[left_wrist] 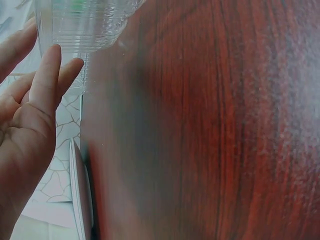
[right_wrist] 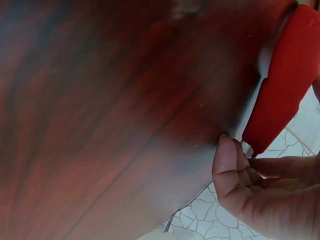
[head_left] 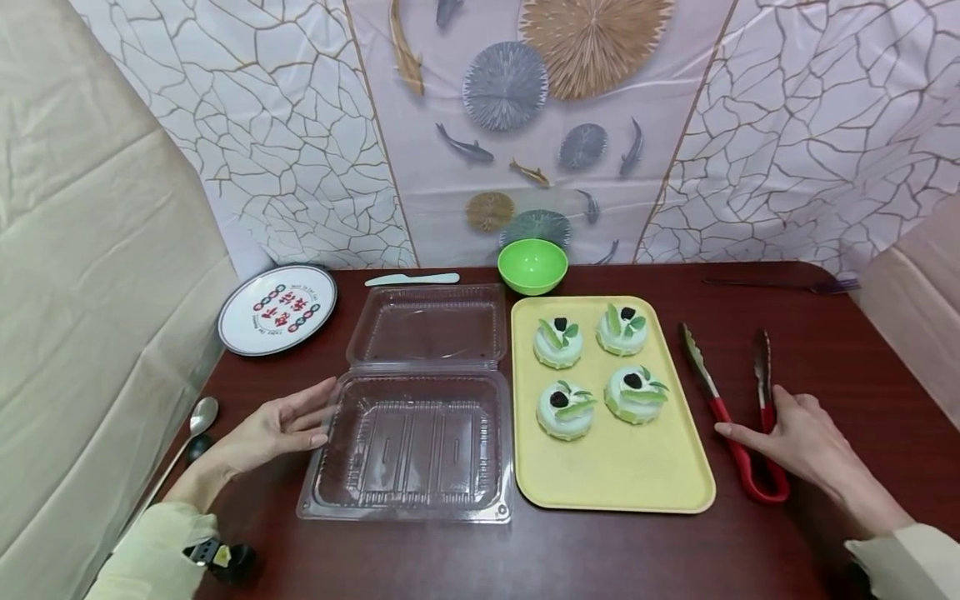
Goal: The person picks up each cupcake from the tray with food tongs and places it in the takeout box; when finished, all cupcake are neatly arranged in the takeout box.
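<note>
The container (head_left: 405, 509) is glossy plastic, the tongs (head_left: 702, 372) metal with smooth grips (right_wrist: 285, 85), the table (head_left: 600, 562) shiny wood-grain.

I see a clear plastic container (head_left: 420, 446) flat on the worktop (head_left: 405, 562), its lid (head_left: 429, 327) folded back, beside the left hand (head_left: 273, 425). Red-handled tongs (head_left: 740, 463) lie spread, the right hand (head_left: 806, 437) across them.

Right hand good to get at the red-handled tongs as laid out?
Looks like yes: the right hand is right at the red-handled tongs, nothing visible blocks it, and they lie clear of the yellow tray.
</note>
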`<state>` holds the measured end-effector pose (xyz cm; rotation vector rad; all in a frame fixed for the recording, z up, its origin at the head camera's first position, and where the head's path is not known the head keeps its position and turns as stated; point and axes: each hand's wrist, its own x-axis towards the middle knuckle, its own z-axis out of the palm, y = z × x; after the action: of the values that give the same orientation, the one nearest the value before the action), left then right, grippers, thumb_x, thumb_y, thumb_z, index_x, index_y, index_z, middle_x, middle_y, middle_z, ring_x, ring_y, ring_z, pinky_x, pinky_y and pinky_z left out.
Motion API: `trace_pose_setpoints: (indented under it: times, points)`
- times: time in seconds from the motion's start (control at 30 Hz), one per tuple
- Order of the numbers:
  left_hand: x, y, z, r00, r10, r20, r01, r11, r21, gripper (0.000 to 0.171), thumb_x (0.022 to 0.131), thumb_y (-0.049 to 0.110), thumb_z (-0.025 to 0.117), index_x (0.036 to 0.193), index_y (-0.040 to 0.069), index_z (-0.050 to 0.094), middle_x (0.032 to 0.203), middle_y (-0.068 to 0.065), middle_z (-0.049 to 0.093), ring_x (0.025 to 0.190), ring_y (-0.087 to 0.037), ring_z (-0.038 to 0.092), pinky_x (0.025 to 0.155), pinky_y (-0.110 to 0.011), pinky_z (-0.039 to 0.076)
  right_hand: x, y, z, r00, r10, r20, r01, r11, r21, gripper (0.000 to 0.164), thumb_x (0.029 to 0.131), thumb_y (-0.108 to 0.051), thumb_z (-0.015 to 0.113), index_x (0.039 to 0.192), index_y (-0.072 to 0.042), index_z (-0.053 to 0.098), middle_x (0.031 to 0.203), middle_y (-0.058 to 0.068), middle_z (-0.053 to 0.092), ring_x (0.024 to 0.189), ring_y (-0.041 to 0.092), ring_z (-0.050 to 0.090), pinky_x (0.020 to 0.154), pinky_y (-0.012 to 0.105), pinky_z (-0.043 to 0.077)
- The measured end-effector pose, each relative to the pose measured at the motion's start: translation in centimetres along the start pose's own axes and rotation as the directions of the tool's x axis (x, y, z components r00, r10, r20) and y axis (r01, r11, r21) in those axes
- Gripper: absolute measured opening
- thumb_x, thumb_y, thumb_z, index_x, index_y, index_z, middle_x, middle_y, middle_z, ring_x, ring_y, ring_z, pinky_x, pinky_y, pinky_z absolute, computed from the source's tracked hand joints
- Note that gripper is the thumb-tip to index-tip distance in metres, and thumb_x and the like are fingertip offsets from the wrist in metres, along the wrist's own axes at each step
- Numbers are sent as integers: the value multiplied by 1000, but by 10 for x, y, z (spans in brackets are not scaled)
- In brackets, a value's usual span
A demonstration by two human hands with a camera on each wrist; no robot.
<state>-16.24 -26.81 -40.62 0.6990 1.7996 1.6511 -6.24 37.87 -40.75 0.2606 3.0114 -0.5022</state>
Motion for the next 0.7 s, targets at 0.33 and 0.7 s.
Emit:
trace_pose_setpoints:
  times: [0.33,0.7]
  points:
    - [-1,-2,0,998,55,33,-55,998,-13,76,95,-9,52,152,-10,2,149,28,37,133,7,45,98,-17,48,8,-2,-3,998,26,54,-29,999,46,109,83,-54,70,132,32,25,88,33,49,92,47,46,73,56,48]
    - [0,-3,0,997,62,50,-60,997,-44,75,95,-10,52,153,-8,4,149,27,39,133,7,46,99,-17,48,7,1,1,998,30,-54,-23,992,127,73,81,-26,72,122,25,42,66,15,58,68,31,55,58,34,43]
